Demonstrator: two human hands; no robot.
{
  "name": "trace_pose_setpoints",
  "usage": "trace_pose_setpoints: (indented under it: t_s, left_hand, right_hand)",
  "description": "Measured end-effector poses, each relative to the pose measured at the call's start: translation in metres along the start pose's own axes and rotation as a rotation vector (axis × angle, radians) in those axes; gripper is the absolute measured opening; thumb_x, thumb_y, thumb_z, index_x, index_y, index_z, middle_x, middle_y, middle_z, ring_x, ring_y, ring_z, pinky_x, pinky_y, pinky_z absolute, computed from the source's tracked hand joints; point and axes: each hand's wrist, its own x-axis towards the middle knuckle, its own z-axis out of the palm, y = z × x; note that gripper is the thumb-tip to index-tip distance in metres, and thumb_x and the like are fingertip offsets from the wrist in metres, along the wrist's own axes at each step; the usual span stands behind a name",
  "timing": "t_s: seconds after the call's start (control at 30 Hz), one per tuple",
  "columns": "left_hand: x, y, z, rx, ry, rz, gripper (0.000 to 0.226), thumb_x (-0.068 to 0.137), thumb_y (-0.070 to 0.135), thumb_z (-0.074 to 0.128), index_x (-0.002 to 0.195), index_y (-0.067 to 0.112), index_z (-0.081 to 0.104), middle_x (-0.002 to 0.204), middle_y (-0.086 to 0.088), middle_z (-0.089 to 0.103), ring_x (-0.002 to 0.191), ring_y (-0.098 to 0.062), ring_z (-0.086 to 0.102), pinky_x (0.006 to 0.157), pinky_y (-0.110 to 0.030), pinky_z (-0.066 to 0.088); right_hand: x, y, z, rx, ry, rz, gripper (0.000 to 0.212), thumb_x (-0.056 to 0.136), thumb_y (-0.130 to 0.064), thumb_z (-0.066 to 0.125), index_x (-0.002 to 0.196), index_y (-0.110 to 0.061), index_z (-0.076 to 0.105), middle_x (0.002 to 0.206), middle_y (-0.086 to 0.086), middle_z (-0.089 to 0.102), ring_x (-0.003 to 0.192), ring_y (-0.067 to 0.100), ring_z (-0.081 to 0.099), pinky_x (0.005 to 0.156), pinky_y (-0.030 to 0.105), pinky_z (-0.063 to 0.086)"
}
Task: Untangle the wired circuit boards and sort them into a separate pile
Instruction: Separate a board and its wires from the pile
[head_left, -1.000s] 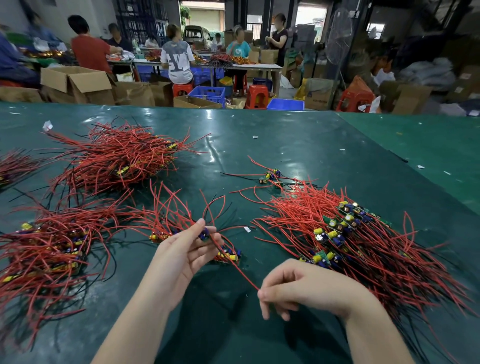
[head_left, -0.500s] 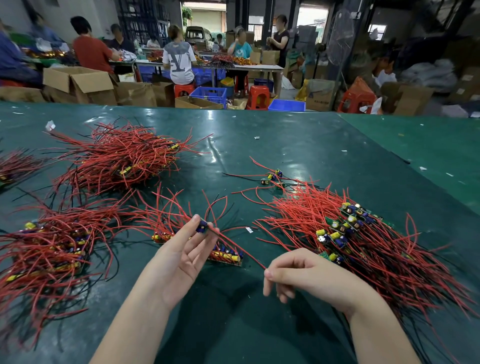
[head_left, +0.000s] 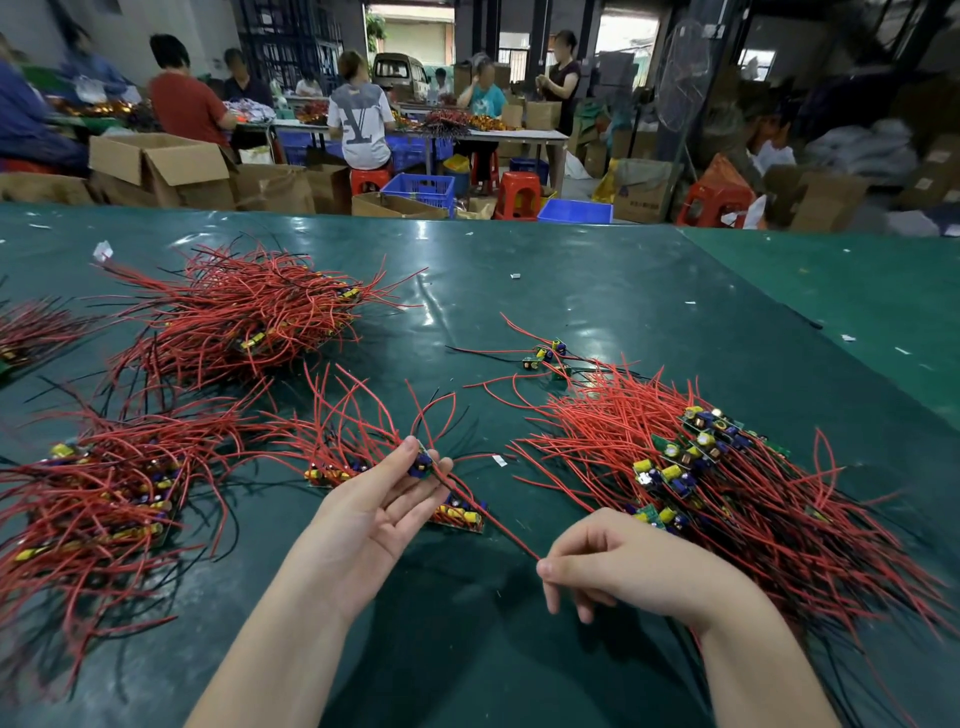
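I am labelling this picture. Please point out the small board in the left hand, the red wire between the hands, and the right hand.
small board (head_left: 420, 464), head view, its blue parts.
red wire (head_left: 498, 529), head view, its middle.
right hand (head_left: 618, 564), head view, its back.

A dark green table (head_left: 597, 291) fills the foreground, glossy with reflected light. Behind it stand open cardboard boxes (head_left: 161, 166), red stools (head_left: 517, 193) and blue crates (head_left: 423, 189), where people (head_left: 358, 130) sit at a long white bench (head_left: 519, 136). Daylight comes through a far doorway (head_left: 415, 31), beside a standing fan (head_left: 681, 78)
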Motion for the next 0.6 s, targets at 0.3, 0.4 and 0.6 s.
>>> trace_pose_setpoints:
  t_s: [0.3,0.4,0.6]
  left_hand:
    - [0.001,-0.003,-0.005,0.056,-0.017,0.070,0.013,0.065,0.026,0.074,0.068,0.014,0.076,0.086,-0.007,0.074,0.086,-0.019,0.073,0.066,-0.024,0.058]
    - [0.000,-0.006,-0.001,0.151,-0.055,0.080,0.017,0.061,0.032,0.075,0.068,0.016,0.077,0.085,-0.005,0.074,0.082,-0.012,0.072,0.069,-0.021,0.057]
    - [-0.009,-0.017,0.011,0.376,-0.216,0.063,0.025,0.058,0.033,0.077,0.069,0.012,0.074,0.092,-0.010,0.071,0.074,-0.013,0.066,0.069,-0.021,0.056]
  right_hand:
    - [0.005,0.004,0.002,0.006,0.106,0.019,0.019,0.088,-0.036,0.066,0.082,-0.023,0.077,0.076,-0.005,0.074,0.072,0.004,0.066,0.073,0.021,0.051]
    - [0.009,0.000,0.007,0.079,0.203,-0.082,0.014,0.083,-0.037,0.072,0.090,-0.026,0.076,0.092,-0.013,0.075,0.090,0.000,0.069,0.082,0.014,0.050]
    - [0.018,-0.014,0.031,0.352,0.204,-0.228,0.011,0.090,-0.027,0.065,0.092,-0.020,0.074,0.093,0.004,0.076,0.090,0.014,0.071,0.085,0.025,0.054]
